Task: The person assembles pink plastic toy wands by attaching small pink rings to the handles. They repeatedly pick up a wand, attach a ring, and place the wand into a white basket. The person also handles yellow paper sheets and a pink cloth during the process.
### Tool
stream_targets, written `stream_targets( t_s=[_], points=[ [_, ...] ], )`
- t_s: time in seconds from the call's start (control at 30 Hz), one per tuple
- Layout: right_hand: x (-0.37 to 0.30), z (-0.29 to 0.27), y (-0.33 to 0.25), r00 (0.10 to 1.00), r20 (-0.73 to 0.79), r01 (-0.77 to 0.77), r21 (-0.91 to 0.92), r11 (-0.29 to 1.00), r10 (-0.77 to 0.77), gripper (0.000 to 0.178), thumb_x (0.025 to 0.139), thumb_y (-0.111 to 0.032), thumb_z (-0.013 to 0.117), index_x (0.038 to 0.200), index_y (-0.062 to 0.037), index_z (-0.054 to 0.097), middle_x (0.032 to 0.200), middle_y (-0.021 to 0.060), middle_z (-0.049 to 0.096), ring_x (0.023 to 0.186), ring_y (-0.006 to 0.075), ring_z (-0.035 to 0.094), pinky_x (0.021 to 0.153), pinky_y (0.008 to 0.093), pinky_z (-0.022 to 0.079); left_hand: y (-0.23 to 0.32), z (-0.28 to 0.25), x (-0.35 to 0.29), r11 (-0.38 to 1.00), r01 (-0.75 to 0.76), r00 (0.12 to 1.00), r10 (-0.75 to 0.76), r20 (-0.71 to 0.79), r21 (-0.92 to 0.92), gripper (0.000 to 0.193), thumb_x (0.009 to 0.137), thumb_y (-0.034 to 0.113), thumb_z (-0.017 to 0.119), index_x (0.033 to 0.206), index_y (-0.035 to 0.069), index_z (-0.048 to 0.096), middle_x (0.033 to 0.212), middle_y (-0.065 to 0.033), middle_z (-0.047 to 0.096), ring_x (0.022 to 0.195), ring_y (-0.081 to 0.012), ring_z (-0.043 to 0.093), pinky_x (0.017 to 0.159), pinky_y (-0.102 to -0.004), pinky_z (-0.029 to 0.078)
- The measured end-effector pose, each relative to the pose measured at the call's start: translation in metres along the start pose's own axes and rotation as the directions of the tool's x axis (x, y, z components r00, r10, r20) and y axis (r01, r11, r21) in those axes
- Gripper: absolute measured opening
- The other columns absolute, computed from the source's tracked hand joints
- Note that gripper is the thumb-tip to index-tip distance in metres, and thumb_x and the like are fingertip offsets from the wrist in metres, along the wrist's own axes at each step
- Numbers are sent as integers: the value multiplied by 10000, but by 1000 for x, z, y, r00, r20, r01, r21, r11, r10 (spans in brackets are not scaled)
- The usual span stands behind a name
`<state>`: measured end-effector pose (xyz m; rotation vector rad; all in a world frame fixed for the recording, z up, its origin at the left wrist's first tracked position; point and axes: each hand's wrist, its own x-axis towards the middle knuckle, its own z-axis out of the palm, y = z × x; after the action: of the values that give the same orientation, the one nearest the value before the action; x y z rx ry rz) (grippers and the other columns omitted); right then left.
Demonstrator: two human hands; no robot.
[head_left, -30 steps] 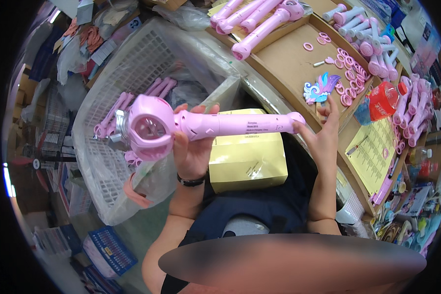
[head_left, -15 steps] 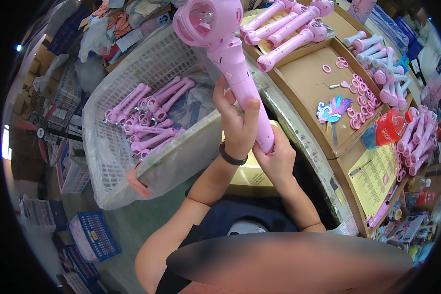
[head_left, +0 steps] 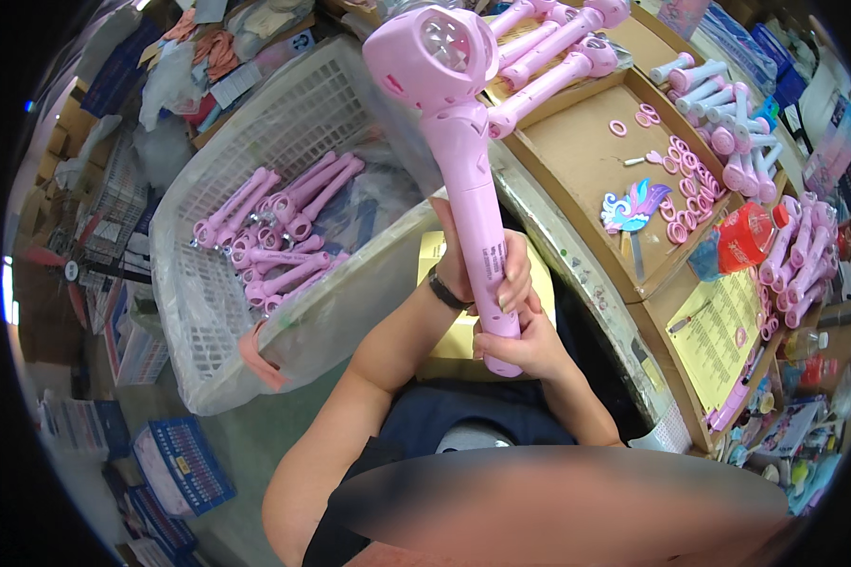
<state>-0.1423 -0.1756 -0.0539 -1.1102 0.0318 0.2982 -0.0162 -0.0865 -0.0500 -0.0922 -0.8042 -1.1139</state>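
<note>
I hold a pink toy wand (head_left: 463,161) upright in front of me, its round head with a clear window at the top. My left hand (head_left: 477,269), with a dark band at the wrist, grips the handle's middle. Lower down, my right hand (head_left: 525,345) wraps the bottom end of the handle. Both hands touch each other on the shaft. A yellow box (head_left: 444,335) lies under my arms on my lap.
A white mesh basket (head_left: 255,170) on my left holds several pink wands (head_left: 274,236). The cardboard-topped bench (head_left: 586,165) on the right carries pink rings (head_left: 681,189), more wands (head_left: 548,47), a winged sticker piece (head_left: 633,203), a red container (head_left: 747,236) and a yellow sheet (head_left: 719,326).
The wand went from lying sideways to standing upright with its head up. My right hand left the bench and closed on the handle's bottom end.
</note>
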Motion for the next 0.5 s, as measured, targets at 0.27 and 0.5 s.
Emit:
stream_targets(
  t_s=[0.27, 0.5],
  points=[
    [-15, -16, -3, 935, -334, -69, -501, 863, -119, 439, 768, -238, 759, 1115, -28, 594, 825, 68, 663, 693, 114, 618, 647, 275, 506, -26, 16, -9, 487, 331, 636, 517, -572, 808, 612, 926, 225, 599, 1384, -35, 286, 953, -66, 578, 822, -158, 605, 794, -318, 523],
    [-79, -55, -41, 906, -382, 40, -348, 937, -180, 476, 728, -159, 812, 1137, -26, 606, 973, 40, 642, 905, 99, 588, 794, 275, 485, -20, 20, 1, 763, -138, 721, 515, -464, 632, 567, 956, 343, 524, 1361, 12, 308, 1271, -168, 487, 1157, -278, 503, 1073, -446, 323]
  ],
)
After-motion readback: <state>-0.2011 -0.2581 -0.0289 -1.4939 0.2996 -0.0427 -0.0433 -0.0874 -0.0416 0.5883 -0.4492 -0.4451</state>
